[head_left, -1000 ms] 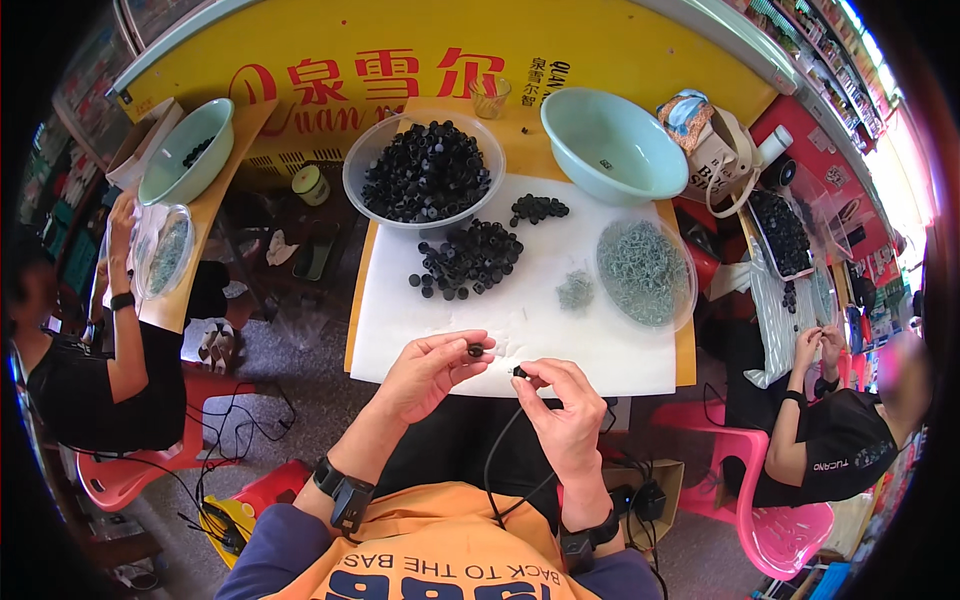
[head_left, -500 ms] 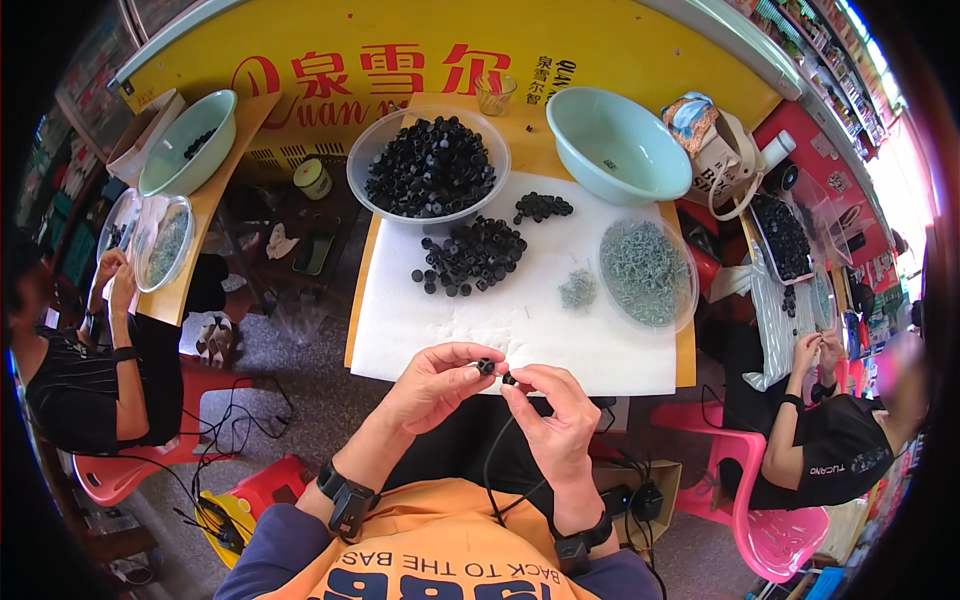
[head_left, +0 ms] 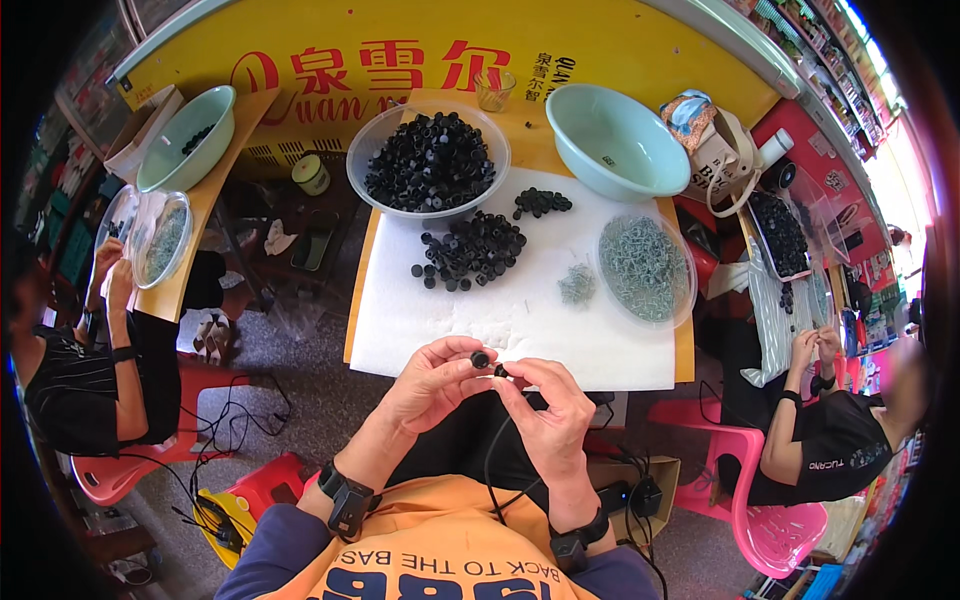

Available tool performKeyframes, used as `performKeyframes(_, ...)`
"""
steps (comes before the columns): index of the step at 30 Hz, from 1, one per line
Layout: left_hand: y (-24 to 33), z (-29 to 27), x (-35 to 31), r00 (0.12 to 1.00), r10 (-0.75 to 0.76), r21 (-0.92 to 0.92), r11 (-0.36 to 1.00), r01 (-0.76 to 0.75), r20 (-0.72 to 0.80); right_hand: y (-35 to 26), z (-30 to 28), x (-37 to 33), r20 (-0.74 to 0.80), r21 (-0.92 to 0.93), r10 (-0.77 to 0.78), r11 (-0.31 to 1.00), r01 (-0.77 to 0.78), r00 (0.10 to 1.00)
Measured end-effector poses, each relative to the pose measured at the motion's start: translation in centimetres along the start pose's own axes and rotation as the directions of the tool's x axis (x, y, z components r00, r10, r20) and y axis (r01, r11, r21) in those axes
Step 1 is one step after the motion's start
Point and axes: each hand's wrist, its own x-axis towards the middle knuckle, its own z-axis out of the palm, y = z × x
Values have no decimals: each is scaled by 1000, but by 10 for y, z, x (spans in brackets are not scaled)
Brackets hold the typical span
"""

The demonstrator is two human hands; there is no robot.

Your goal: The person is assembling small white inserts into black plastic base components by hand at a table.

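Just off the near edge of the white-covered table (head_left: 500,320), my left hand (head_left: 432,382) pinches a small round black plastic cap (head_left: 480,359) between thumb and fingers. Close beside it my right hand (head_left: 548,405) is closed on a second small black part (head_left: 501,371), mostly hidden by the fingertips. Whether the two parts touch, I cannot tell. Beyond my hands lies a loose pile of black caps (head_left: 474,248), with a smaller cluster of black pieces (head_left: 542,203) to its right. A little heap of small clear-greenish pieces (head_left: 577,286) sits on the white sheet.
A clear bowl heaped with black caps (head_left: 362,178) stands at the back left, a pale green basin (head_left: 590,150) at the back right. On the right is a clear tub of greenish pieces (head_left: 688,300). People sit working at side tables, left (head_left: 70,375) and right (head_left: 830,430).
The cap in my left hand has turned and moved slightly up and left; its round face now shows. My right fingers have shifted slightly left with their black part.
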Motion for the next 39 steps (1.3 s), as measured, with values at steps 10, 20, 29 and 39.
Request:
performKeyframes(10,0,-5,1,1000,10,51,999,-9,-4,-1,2,1,9,-8,3,1000,-3,1000)
performKeyframes(20,-1,1,2,1000,26,111,993,-28,18,7,5,0,15,-43,-55,998,56,998)
performKeyframes(29,-2,1,1,999,30,156,987,-34,25,7,5,-1,22,-60,-50,997,51,999)
performKeyframes(39,-1,3,1,998,49,170,984,-53,25,6,5,-1,24,-68,-57,996,58,998)
